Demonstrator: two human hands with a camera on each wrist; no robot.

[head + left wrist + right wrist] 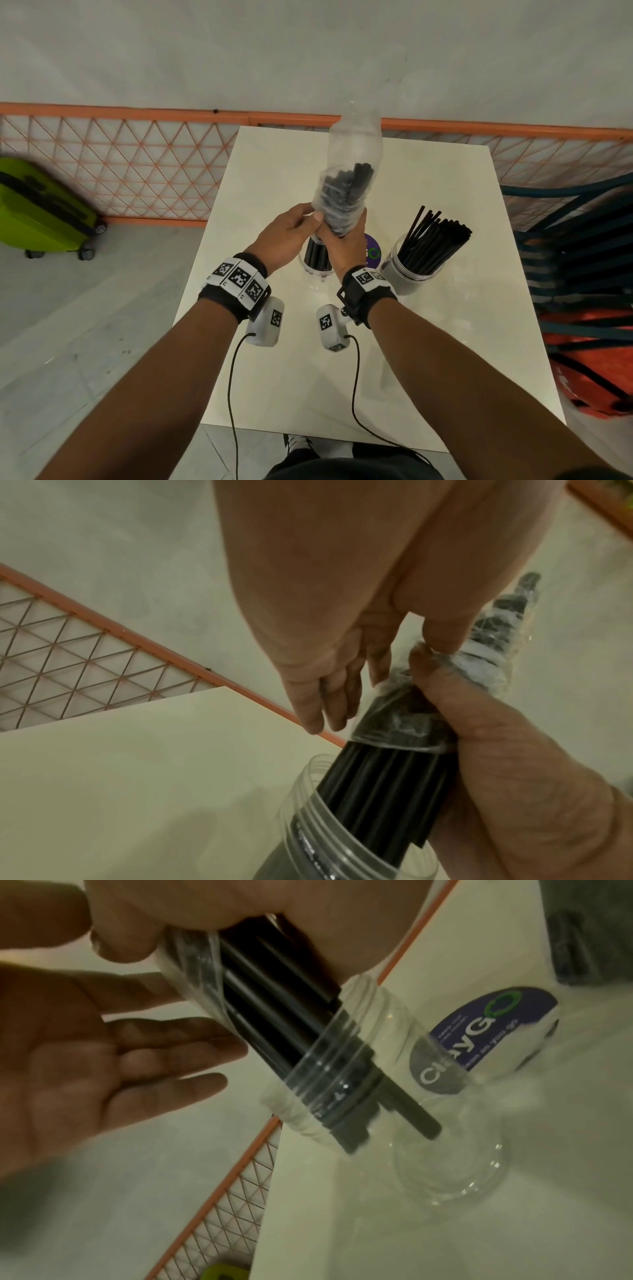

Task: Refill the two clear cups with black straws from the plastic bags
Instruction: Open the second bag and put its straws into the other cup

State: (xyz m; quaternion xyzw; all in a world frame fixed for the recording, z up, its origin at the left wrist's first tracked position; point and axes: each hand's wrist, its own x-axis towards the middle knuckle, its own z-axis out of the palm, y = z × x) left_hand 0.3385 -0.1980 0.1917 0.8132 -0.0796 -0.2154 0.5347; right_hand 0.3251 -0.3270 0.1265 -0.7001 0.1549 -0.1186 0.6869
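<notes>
The straws (342,195) hang half out of the bag (356,144), tips inside the near cup (455,1172) on the table (274,171). My right hand (342,243) grips the straws at the bag's mouth; my left hand (287,229) pinches the bag. I should peel the bag upward slowly, keeping the straws upright.

White table with two clear cups on it.
The white table (445,192) carries a left cup (318,271) near its middle and a right cup (409,279) just beside it, both upright. A tight bundle of black straws (317,255) reaches down into the left cup's mouth. The right cup is packed with loose straws (433,240) that fan out and lean toward the far right. A round purple label (374,251) shows between the two cups; whether it is a lid or a sticker cannot be told.
</notes>
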